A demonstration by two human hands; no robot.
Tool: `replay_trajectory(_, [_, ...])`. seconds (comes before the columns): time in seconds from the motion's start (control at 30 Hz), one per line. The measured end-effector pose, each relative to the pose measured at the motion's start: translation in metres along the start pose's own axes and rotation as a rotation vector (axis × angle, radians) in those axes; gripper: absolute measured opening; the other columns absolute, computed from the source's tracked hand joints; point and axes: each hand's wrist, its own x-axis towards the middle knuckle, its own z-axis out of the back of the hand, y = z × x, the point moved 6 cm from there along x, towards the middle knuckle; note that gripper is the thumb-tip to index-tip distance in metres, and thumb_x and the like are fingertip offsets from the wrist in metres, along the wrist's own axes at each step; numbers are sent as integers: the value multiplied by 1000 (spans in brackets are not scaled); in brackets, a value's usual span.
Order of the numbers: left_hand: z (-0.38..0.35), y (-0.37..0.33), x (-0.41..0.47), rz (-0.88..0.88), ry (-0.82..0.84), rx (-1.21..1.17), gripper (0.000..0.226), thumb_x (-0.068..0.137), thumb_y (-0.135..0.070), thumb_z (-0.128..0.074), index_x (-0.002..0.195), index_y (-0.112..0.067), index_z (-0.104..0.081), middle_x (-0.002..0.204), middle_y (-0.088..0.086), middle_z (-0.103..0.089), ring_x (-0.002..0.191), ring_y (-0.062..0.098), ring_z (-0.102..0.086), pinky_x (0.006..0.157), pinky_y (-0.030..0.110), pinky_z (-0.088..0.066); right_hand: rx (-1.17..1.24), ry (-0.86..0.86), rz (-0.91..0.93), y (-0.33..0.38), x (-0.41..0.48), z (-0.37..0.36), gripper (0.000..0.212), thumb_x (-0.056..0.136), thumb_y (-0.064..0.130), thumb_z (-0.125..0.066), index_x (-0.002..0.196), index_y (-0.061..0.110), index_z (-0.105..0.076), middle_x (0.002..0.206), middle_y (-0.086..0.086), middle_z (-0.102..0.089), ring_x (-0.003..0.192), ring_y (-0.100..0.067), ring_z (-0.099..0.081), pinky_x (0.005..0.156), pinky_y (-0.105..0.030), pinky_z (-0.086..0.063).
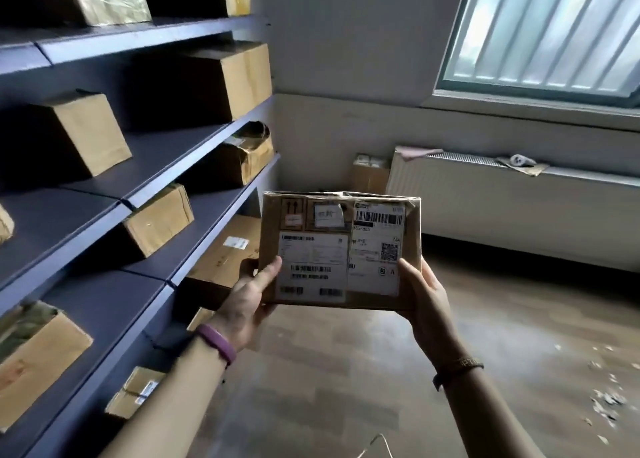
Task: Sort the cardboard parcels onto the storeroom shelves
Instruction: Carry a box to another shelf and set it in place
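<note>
1. Parcel [341, 249] is held upright in mid-air, label face toward the person, clear of the shelves [194, 201] that stand at 9 o'clock from it.
2. Left hand [247, 301] grips the lower left corner, thumb laid across the label; right hand [420, 296] curls around the lower right edge.
3. Judgement: the labels are being read to choose a shelf.
4. Keep both grips until the base rests on a board.
5. Bare board shows beside the small box [157, 220] at 9 o'clock; slide the parcel in flat there, label outward.
</note>
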Motion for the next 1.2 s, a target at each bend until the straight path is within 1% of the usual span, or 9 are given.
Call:
replay_trajectory(0.1, [-12,-10,55,-13,26,38,47,76,-53,-61,117,-29,-59,112,2,-72,109,24,-64,98,46,-46,-2,-23,3,-2,50,7,52,84,45,-66,134,40,-54,123,2,-69,110,-16,-67,72,-32,-57])
replay_trajectory(0.2, [-28,-19,115,-14,38,46,23,77,-50,-62,91,-33,-72,106,1,-73,98,19,-70,75,34,-57,14,-38,0,-3,107,18,53,82,45,-67,133,42,-54,124,3,-69,111,-17,-67,78,-38,-58])
replay_trajectory(0.27, [-38,-25,159,-6,3,36,44,72,-51,-67,106,-22,-68,110,5,-72,102,22,-68,78,33,-55,24,-46,1,-3,150,26,52,84,43,-67,134,40,-55,124,2,-69,112,-17,-66,81,-39,-57])
replay_trajectory(0.4, [-66,-41,256,-8,-25,8,93,61,-56,-72,135,-6,-45,131,13,-59,125,31,-51,110,50,-34,34,-46,1,-1,249,47,49,86,41,-65,134,37,-55,124,2,-69,114,-19,-66,81,-38,-57])
replay_trajectory(0.67, [-117,-77,431,1,-51,11,98,74,-46,-67,148,1,-22,145,16,-45,135,30,-40,116,45,-25,24,-9,-5,16,432,76,55,83,46,-67,135,40,-53,127,3,-67,117,-19,-64,89,-42,-54])
replay_trajectory(0.77, [-132,-89,482,24,-78,-13,64,89,-36,-60,139,-3,-37,133,16,-57,124,30,-51,111,47,-34,37,7,-3,20,487,82,58,83,46,-69,137,34,-52,130,0,-65,121,-21,-61,91,-41,-55])
replay_trajectory(0.93, [-152,-106,571,37,-57,-18,47,93,-30,-56,134,-9,-46,122,13,-65,113,26,-60,103,44,-43,6,-15,-2,16,580,92,46,90,39,-62,136,33,-54,131,0,-64,124,-23,-59,106,-57,-41])
replay_trajectory(1.1, [-160,-116,680,52,-39,13,47,92,-30,-57,132,-13,-40,114,8,-68,82,9,-70,62,23,-54,-15,-56,-13,2,679,99,46,89,39,-63,134,34,-55,130,2,-65,123,-20,-60,109,-56,-39])
replay_trajectory(1.2, [-161,-126,754,66,-37,18,63,91,-31,-60,141,-16,-25,111,5,-68,94,12,-64,73,27,-49,-24,-89,-20,-6,746,99,46,89,39,-64,134,38,-55,128,4,-66,121,-17,-61,106,-52,-44])
